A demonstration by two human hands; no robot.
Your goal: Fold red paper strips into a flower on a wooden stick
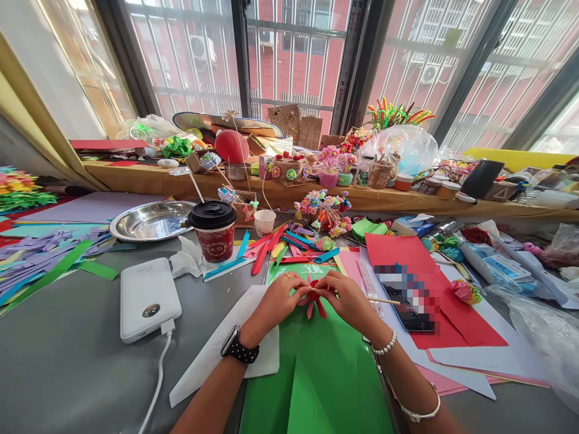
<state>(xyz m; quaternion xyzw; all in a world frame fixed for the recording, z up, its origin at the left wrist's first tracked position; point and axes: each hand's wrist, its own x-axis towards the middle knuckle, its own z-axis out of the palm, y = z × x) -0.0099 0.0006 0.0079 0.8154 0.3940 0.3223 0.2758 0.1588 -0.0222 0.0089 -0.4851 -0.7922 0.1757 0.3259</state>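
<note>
Between my two hands is a small red and pink paper flower [321, 309] with narrow petals pointing down. My left hand [281, 298] pinches it from the left, fingers closed. My right hand [347, 296] pinches it from the other side, and the fingertips of both hands almost meet. A thin wooden stick [383, 301] juts out beyond my right hand; whether it joins the flower is hidden. Under my hands lies green paper [325, 374]. Part of the flower's centre is covered by my fingers.
Left of me are a white power bank [149, 298] with a cable, a lidded red cup [216, 238] and a metal plate [151, 222]. Paper strips [298, 238] lie ahead. To the right, a phone [407, 307] rests on red paper [474, 322]. Crafts crowd the windowsill [289, 194].
</note>
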